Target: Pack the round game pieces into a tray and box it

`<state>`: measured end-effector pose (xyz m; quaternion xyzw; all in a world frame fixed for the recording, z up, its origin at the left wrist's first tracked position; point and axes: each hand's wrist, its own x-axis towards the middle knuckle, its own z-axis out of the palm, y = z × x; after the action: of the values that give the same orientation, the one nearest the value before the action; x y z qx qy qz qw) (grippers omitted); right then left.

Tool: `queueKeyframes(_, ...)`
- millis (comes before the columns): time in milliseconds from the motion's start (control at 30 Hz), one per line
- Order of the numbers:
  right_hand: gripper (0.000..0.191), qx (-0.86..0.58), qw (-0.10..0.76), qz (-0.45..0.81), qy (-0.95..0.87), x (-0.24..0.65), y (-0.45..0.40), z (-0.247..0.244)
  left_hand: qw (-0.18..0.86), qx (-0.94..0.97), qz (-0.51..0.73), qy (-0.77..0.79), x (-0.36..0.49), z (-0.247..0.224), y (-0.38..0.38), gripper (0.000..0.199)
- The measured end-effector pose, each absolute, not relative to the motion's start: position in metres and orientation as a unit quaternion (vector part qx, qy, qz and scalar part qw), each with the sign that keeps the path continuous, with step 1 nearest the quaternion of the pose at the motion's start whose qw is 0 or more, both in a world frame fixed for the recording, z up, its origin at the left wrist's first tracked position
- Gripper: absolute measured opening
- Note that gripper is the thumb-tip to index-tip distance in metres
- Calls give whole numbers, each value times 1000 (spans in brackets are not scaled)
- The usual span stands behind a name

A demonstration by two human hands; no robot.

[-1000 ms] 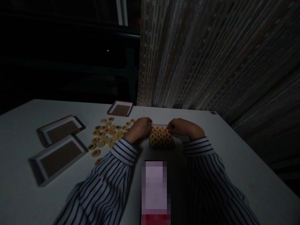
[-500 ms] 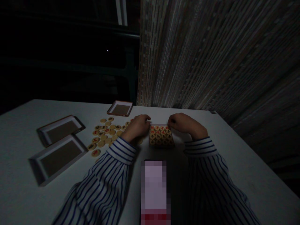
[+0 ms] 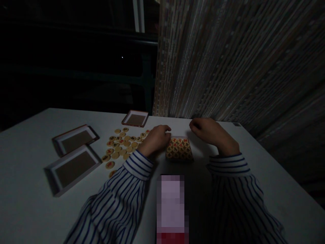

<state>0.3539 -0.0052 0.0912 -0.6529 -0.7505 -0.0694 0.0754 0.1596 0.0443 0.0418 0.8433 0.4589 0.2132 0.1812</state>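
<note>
Xiangqi pieces with red and black characters fill rows in a small box [image 3: 192, 159] in front of me. My left hand [image 3: 157, 139] is at the box's upper left corner, its bent fingers against the edge and partly hidden. To the right of the box, my right hand [image 3: 207, 130] is raised clear of it with fingers curled in. Whether anything sits inside those fingers is hidden. Loose round wooden pieces [image 3: 127, 143] lie scattered left of my left hand, some face up and some blank side up.
Two shallow trays or lids, one dark-edged [image 3: 76, 138] and one white [image 3: 73, 167], lie at the left. Another lid [image 3: 135, 118] rests near the back edge. A string curtain [image 3: 198, 61] hangs behind the white table [image 3: 274, 189]. A blurred-out upright object [image 3: 172, 203] is nearest me.
My right hand has moved away from the box's upper right corner, out to the right. My left hand has come in closer over the left corner. The view has shifted slightly.
</note>
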Motion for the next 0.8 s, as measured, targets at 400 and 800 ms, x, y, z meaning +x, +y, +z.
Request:
queueKeyframes(400,31,-642,121,-74,-754,359,-11,99,137,887,204,392,170,40,26,35)
queueKeyframes(800,33,-628,143,-68,-762,348,-15,104,153,868,247,404,155,64,25,26)
